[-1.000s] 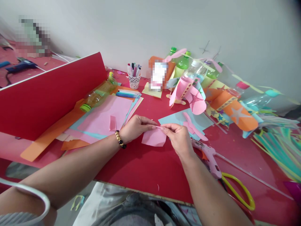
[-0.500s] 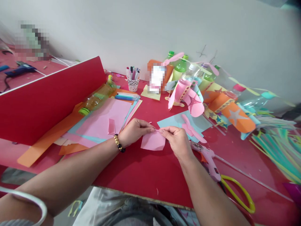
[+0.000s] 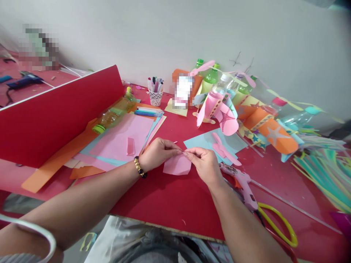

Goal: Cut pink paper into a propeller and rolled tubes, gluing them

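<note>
A small piece of pink paper (image 3: 177, 166) hangs between my hands above the red table, its upper edge pinched by both. My left hand (image 3: 159, 154), below a bead bracelet at the wrist, is closed with thumb and forefinger on that edge. Opposite it, my right hand (image 3: 205, 162) grips the same edge with thumb and forefinger, fingertips almost touching the left ones. The part of the edge under the fingers is hidden. Right of my right hand lie a pink glue gun (image 3: 242, 182) and a pink paper propeller (image 3: 225, 149) on a light blue sheet (image 3: 192, 138).
Left are stacked paper sheets (image 3: 123, 135), a folded pink strip (image 3: 131, 146), a lying plastic bottle (image 3: 115, 111) and a red divider (image 3: 63, 117). A pen cup (image 3: 155, 98) stands behind. Bottle airplanes (image 3: 219, 109) crowd the back right. Yellow-handled scissors (image 3: 285, 226) lie front right.
My fingertips have come slightly closer together along the pink paper's upper edge. Both hands keep their pinch, and the things on the table stay as they were.
</note>
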Demonstrator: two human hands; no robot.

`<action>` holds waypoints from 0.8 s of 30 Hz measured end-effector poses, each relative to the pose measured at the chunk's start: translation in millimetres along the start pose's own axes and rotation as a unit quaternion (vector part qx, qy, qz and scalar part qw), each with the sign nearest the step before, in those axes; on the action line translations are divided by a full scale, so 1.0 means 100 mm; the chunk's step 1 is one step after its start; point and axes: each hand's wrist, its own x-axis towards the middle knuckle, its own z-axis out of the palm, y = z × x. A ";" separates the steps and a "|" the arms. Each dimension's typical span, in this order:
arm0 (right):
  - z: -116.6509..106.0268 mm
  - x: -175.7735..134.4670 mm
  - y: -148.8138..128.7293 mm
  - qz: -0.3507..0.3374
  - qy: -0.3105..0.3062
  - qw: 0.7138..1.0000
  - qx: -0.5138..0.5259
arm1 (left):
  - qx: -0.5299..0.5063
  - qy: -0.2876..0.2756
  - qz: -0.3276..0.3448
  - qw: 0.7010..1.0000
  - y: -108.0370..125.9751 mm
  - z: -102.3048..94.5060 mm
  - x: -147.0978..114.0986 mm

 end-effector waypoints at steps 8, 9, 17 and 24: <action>-0.01 -0.01 -0.02 -0.010 -0.006 1.000 -0.011 | -0.022 -0.009 -0.007 1.000 -0.01 -0.01 0.00; -0.01 -0.01 -0.01 -0.012 -0.004 1.000 -0.014 | -0.021 -0.009 -0.006 1.000 -0.01 -0.01 0.00; -0.03 -0.01 0.03 -0.060 0.006 0.996 -0.067 | -0.022 -0.013 -0.004 1.000 -0.01 -0.01 0.01; 0.43 -0.30 -0.45 -0.414 -0.040 0.888 -0.195 | 0.008 -0.021 0.013 1.000 -0.03 -0.02 0.03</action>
